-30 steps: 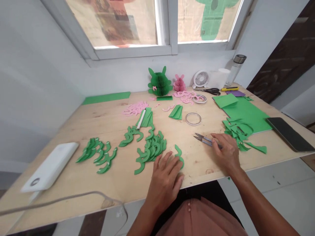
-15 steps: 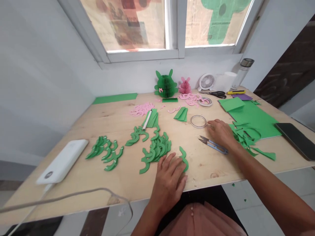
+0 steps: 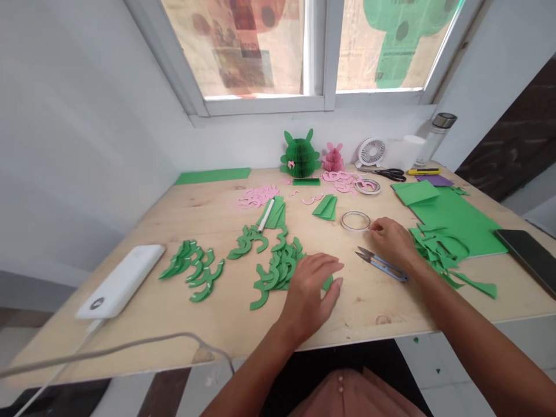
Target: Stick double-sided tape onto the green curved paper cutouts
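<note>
My left hand hovers palm-down with its fingers stretched out, over a green wavy paper strip that it mostly hides. Just left of it lies a pile of cut green scalloped strips. The fingers of my right hand are curled in, with thumb and fingertip at the right edge of a thin roll of tape. Blue-handled thread snips rest on the table below that hand, their blades pointing left. Green paper scraps lie beyond its wrist.
More green strips with pale edges lie left, near a white power bank and its cable. A white pen rests on folded green paper. Behind stand green and pink paper figures. A phone lies right.
My left hand has risen and moved right and forward, covering more of the single green strip. My right fingers have closed in on the tape roll's edge. The view has shifted slightly.
</note>
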{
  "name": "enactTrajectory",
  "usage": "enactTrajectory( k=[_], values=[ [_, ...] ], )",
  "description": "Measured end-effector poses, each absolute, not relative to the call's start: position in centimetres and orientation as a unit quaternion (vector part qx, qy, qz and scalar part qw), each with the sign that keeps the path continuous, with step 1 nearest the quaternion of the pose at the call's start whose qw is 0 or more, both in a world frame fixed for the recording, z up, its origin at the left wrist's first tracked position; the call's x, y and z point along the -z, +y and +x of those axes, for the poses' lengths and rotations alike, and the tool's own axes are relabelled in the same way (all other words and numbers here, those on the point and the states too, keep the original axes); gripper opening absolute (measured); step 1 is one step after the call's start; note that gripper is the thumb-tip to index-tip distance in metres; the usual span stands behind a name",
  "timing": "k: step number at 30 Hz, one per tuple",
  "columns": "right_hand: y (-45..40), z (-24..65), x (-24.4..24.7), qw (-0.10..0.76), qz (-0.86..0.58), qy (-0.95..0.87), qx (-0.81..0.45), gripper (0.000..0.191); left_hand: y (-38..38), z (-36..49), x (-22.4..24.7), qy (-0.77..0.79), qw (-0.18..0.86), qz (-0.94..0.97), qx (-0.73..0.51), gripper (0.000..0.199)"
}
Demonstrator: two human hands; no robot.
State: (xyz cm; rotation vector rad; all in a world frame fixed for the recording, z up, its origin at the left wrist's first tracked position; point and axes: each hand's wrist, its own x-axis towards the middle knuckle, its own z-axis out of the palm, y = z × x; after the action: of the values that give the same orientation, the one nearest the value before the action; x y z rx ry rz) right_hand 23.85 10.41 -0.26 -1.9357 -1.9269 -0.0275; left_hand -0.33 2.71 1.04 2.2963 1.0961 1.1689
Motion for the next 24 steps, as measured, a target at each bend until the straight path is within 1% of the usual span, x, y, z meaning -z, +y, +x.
enactTrajectory(
  k=[4,8,15,20,24],
  values=[
    [10.2,23.4,-0.3,0.247,-0.669,-0.698,-0.067,0.014,5.9,1.7,-1.1,0.411,0.189,0.795,-0.404,0.022],
    [10.1,22.7,-0.8,0.253,-0.636,-0.714,-0.149,0.015,8.1,3.2,-0.4,0.431,0.168,0.801,-0.381,0.025],
    [9.6,20.6,-2.5,0.235,-0.583,-0.76,-0.166,0.012,9.5,3.8,0.0,0.466,0.167,0.802,-0.334,0.028],
    [10.1,20.0,-2.8,0.247,-0.56,-0.772,-0.173,0.011,10.5,4.1,0.2,0.482,0.223,0.774,-0.345,0.03],
    [10.4,20.1,-1.9,0.281,-0.554,-0.755,-0.21,0.012,10.8,3.9,0.9,0.476,0.277,0.749,-0.368,0.033]
  ],
)
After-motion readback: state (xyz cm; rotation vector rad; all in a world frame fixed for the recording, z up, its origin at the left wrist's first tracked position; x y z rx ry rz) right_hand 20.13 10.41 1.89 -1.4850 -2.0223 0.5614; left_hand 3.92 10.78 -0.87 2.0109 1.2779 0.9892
